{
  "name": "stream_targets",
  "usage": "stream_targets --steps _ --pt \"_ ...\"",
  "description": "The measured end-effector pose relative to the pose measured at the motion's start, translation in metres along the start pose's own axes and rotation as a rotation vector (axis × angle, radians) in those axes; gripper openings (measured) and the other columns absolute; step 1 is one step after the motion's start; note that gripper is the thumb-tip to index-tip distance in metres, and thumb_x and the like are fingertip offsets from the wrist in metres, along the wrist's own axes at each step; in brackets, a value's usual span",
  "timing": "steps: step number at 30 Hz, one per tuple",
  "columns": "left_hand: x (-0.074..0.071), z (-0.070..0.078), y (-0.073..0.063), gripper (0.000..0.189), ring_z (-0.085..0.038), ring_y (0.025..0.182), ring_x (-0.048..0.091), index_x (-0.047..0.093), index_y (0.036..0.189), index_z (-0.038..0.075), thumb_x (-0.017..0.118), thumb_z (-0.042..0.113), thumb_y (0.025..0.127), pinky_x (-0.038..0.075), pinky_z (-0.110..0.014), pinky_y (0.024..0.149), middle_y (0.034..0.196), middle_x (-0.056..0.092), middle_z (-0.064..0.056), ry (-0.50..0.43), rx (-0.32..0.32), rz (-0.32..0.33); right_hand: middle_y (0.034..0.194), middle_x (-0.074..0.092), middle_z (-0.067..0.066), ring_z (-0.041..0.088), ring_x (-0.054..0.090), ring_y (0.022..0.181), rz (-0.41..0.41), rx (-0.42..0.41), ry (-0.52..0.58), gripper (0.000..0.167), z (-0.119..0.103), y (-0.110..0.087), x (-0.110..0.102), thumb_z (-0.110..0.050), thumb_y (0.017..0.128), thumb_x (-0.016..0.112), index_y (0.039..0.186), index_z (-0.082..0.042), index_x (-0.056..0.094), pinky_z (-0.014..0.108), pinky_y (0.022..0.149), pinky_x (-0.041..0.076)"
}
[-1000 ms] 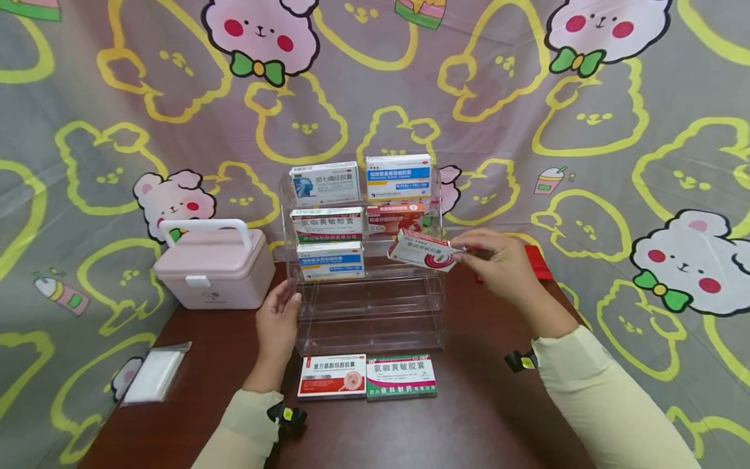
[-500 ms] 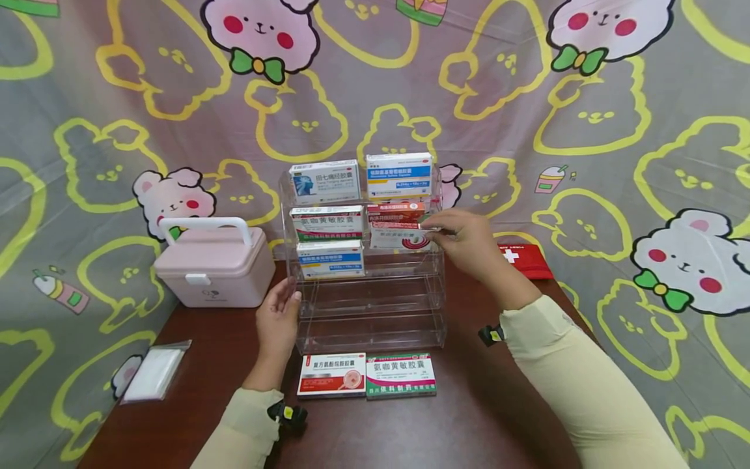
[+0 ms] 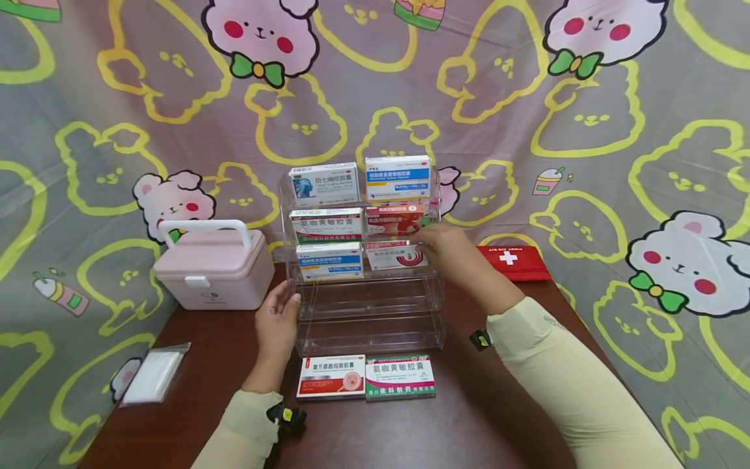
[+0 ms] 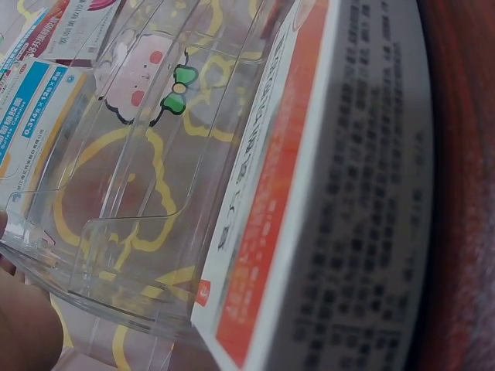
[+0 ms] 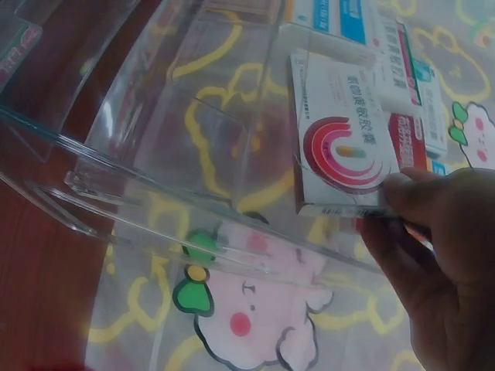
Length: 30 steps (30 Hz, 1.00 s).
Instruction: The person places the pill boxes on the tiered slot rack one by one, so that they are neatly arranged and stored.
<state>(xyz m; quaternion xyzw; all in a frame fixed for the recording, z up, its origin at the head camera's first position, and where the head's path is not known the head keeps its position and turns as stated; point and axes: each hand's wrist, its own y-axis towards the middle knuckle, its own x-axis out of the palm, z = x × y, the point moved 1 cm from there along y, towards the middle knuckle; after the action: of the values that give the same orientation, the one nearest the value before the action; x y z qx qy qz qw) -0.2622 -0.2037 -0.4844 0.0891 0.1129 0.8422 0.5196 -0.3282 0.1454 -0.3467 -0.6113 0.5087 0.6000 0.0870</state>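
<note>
A clear acrylic display rack point(image 3: 369, 329) stands on the table with medicine boxes on its upper three tiers. My right hand point(image 3: 451, 260) pinches the right end of a white medicine box point(image 3: 394, 256) with a red and pink arc print, which sits in the third tier's right half. In the right wrist view, the thumb of that hand lies on the front of the white box point(image 5: 340, 139). My left hand point(image 3: 278, 322) holds the rack's left side edge. Beside the white box, a blue-and-white medicine box point(image 3: 330, 262) fills the left half.
Two flat medicine boxes lie before the rack, one red-and-white point(image 3: 331, 378), one green-and-white point(image 3: 401, 378). A pink lidded case point(image 3: 213, 273) stands at left, behind a clear packet of white sheets point(image 3: 155, 374). A red first aid pouch point(image 3: 515, 262) lies at right.
My right hand has carried the white medicine box left and into the third tier, where it now sits level below the red box. The left hand has stayed on the rack.
</note>
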Motion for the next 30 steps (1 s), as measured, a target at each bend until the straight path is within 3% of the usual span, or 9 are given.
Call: stream_targets --steps 8,16,27,30 --pt "0.001 0.0 0.0 0.041 -0.028 0.143 0.062 0.063 0.146 -0.006 0.067 -0.002 0.106 0.051 -0.01 0.111 0.152 0.064 -0.023 0.009 0.008 0.005 0.116 0.081 0.013 0.031 0.075 0.105 -0.05 -0.062 -0.136 0.02 -0.003 0.001 0.006 -0.004 0.097 0.081 0.117 -0.003 0.081 0.048 0.097 0.067" --pt "-0.001 -0.001 0.0 0.041 -0.03 0.144 0.06 0.063 0.147 -0.005 0.066 0.0 0.106 0.051 -0.011 0.111 0.152 0.065 -0.02 0.021 0.005 -0.01 0.122 0.079 0.013 0.032 0.076 0.11 -0.133 -0.002 -0.232 0.034 -0.006 0.002 0.009 -0.012 0.095 0.085 0.127 -0.007 0.078 0.048 0.099 0.068" --pt "0.0 -0.003 0.002 0.041 -0.031 0.143 0.061 0.063 0.146 -0.005 0.067 -0.001 0.106 0.051 -0.01 0.111 0.152 0.065 -0.021 0.03 0.014 -0.005 0.121 0.077 0.015 0.033 0.075 0.112 -0.124 -0.042 -0.267 0.041 -0.006 -0.001 0.01 -0.011 0.089 0.091 0.127 -0.005 0.077 0.048 0.1 0.067" --pt "-0.001 -0.002 0.001 0.041 -0.032 0.144 0.06 0.063 0.147 -0.005 0.067 -0.001 0.106 0.051 -0.01 0.11 0.152 0.065 -0.021 0.038 0.008 -0.004 0.127 0.074 0.015 0.034 0.07 0.119 -0.089 -0.06 -0.215 0.044 -0.005 -0.009 0.008 -0.009 0.089 0.09 0.131 -0.005 0.075 0.049 0.105 0.065"
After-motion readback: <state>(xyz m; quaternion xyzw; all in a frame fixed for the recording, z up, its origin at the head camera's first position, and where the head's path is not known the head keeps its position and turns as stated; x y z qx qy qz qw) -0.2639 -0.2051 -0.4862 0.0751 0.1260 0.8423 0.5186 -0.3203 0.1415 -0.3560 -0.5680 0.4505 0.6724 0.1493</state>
